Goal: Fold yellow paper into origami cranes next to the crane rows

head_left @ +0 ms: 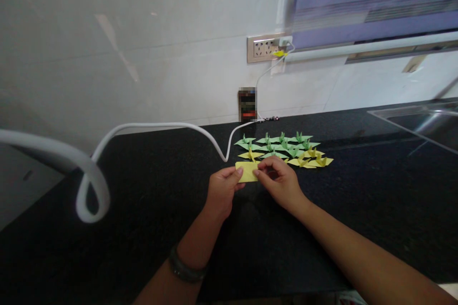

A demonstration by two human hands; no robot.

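Note:
A small yellow sheet of paper (247, 172), rectangular and apparently folded, is held up above the dark counter between both hands. My left hand (223, 188) pinches its left end, thumb on the near face. At the right end, my right hand (281, 181) grips it between thumb and fingers. Just beyond the hands, several green paper cranes (285, 147) stand in rows. Yellow paper cranes (318, 159) are at the right of the group, and another yellow crane (251, 153) sits right behind the sheet. My right hand partly hides the front row.
A thick white cable (171, 124) loops in from the left and runs over the black countertop (153, 228). A pixelated upright object (247, 105) leans by the wall. Above it is a socket panel (263, 48) with a plugged-in charger (285, 41). A metal sink (422, 121) lies at the right.

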